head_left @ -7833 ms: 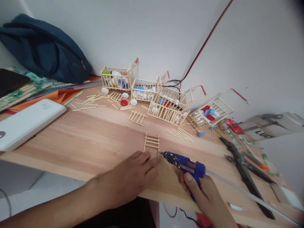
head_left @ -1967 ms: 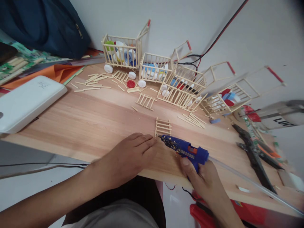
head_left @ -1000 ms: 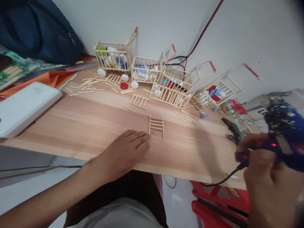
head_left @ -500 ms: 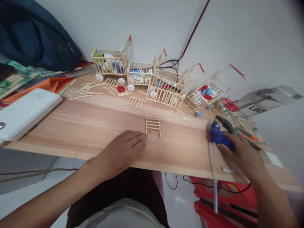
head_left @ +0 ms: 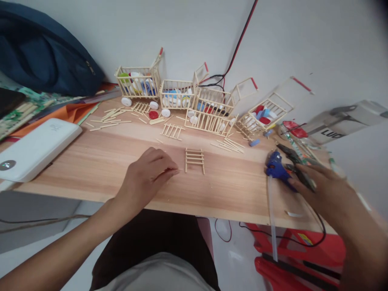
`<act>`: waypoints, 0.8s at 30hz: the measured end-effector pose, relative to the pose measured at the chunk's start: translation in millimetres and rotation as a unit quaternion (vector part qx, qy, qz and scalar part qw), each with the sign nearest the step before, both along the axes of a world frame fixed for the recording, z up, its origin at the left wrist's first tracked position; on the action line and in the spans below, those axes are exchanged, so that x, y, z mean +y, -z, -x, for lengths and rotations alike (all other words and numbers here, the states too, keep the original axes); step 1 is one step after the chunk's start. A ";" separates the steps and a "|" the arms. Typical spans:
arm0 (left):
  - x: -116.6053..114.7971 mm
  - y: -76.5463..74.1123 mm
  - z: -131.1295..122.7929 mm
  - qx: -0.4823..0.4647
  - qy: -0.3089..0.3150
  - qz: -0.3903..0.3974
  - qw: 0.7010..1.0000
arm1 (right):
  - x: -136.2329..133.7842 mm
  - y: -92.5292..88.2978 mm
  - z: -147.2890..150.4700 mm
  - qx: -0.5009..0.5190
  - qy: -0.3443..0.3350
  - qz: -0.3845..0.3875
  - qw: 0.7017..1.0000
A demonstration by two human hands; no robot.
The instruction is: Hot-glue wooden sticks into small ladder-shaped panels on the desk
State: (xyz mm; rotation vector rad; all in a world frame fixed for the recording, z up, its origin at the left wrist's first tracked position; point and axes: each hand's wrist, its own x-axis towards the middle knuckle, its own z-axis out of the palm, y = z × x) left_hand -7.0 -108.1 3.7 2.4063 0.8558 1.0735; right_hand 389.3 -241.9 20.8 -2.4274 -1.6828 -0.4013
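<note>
A small ladder-like frame of thin wooden sticks [head_left: 195,158] lies on the wooden table. Just left of it hovers my left hand [head_left: 148,171], thumb and fingertips pinched together; whatever is between them, if anything, is too small to make out. At the right, my right hand [head_left: 327,188] is closed around dark-handled pliers [head_left: 298,167], their jaws pointing away from me. Beside them a blue glue gun [head_left: 277,167] rests on the table, a long clear glue stick [head_left: 272,218] jutting from its back past the table edge.
Several little stick-built carts [head_left: 139,85] with bottle-cap fillings line the wall. Loose sticks [head_left: 228,145] and another ladder-like piece [head_left: 172,131] lie before them. A white power bank [head_left: 39,149] and a dark blue bag [head_left: 51,48] are at the left. A cable hangs below the edge.
My right hand has left the glue gun and now grips the pliers. The left hand has drawn back leftward from the small frame and its fingers have come together in a pinch.
</note>
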 end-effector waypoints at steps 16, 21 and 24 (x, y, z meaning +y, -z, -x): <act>24.4 -3.7 -55.1 0.138 0.077 0.039 0.987 | 55.1 31.9 167.0 0.336 -0.150 -0.018 0.930; 29.1 -7.1 -55.4 0.139 0.069 0.023 0.988 | 55.9 22.5 162.6 0.324 -0.180 0.053 0.927; 24.5 -11.2 -47.9 0.127 0.032 -0.013 0.991 | 54.3 21.4 159.9 0.315 -0.194 0.060 0.927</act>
